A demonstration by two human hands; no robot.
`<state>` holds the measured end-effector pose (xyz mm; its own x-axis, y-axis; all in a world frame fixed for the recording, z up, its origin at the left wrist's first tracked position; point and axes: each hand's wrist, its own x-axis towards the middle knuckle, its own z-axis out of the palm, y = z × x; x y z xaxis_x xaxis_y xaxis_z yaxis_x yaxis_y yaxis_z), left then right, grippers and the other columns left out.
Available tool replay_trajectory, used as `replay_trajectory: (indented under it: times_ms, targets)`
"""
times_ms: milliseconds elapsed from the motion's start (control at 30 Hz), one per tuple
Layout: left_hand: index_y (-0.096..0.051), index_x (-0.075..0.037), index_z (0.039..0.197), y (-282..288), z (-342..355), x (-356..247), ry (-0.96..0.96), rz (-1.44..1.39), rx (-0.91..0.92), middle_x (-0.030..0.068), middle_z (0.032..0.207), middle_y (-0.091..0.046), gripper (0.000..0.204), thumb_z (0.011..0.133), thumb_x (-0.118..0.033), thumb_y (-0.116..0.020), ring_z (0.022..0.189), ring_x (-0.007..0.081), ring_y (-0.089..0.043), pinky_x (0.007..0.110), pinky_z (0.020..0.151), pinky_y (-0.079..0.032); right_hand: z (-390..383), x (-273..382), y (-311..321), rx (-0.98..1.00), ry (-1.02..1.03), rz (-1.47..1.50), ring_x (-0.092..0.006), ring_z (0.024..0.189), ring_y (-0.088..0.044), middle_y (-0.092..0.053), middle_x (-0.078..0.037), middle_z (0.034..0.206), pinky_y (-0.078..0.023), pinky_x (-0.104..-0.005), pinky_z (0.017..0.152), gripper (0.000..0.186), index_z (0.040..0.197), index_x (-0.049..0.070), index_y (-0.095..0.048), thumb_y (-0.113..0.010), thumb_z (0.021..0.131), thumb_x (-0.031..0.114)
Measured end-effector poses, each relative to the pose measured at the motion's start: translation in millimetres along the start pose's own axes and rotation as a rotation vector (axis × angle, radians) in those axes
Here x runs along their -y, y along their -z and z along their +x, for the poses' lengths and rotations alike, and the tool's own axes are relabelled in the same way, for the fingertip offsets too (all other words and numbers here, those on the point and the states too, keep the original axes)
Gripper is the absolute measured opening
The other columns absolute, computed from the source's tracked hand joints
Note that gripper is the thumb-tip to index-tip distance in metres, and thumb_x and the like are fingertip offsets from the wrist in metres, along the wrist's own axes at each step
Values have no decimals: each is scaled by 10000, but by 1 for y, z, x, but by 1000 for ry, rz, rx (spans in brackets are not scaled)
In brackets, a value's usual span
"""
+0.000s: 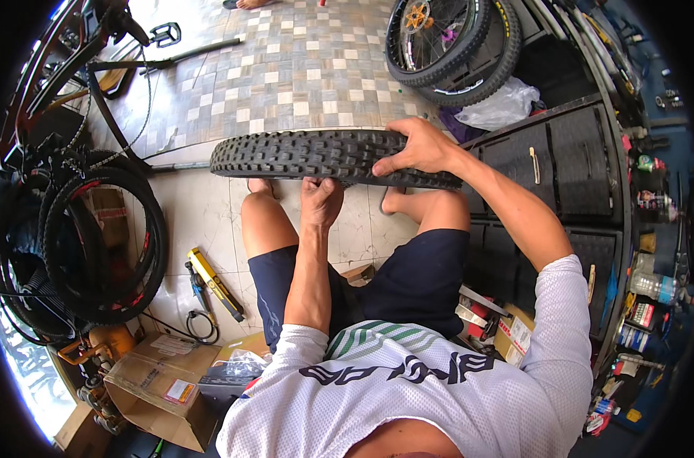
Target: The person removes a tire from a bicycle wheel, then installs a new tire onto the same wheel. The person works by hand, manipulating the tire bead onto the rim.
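A black knobby bicycle tyre (309,151) is held up across my lap, its tread facing me and its length running left to right. My right hand (416,149) grips it near its right end, thumb on the near side and fingers over the far edge. Under the middle of the tyre, my left hand (321,200) is closed at its lower edge, thumb raised against it. The far part of the left hand's fingers is hidden, and so is most of the wheel behind the tread.
Spare tyres (106,244) and a bicycle frame (95,76) stand at the left. A yellow tool (213,284) lies on the floor near a cardboard box (160,385). Bicycle wheels (446,46) lean at the upper right beside black drawers (568,168). A plastic bag (500,105) lies below the wheels.
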<state>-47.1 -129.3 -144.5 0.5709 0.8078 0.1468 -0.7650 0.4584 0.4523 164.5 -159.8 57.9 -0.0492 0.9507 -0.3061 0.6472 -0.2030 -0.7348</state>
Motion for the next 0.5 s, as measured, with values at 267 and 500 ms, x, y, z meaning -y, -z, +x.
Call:
replay_trajectory:
  times_ms: [267,500]
  targets:
    - [-500,-80,1453,-7,12,19,0,-91,-10,21,1454,-581,661,916,-348,-775,1387,214,-480,430,1200,-313,-3,-29,17,10,-67,67,-169,914,-676,-758,-119,983,-510,-324,841,597,1110,-21,-736,-945,724,384]
    - [-566,-81,1383,-17,16,35,32,-7,-78,24,1374,-636,599,890,-318,-811,1319,206,-539,414,1169,-351,-13,-51,21,-66,1,40,-111,887,-605,-690,-42,883,-490,-310,796,646,989,-35,-677,-974,663,437]
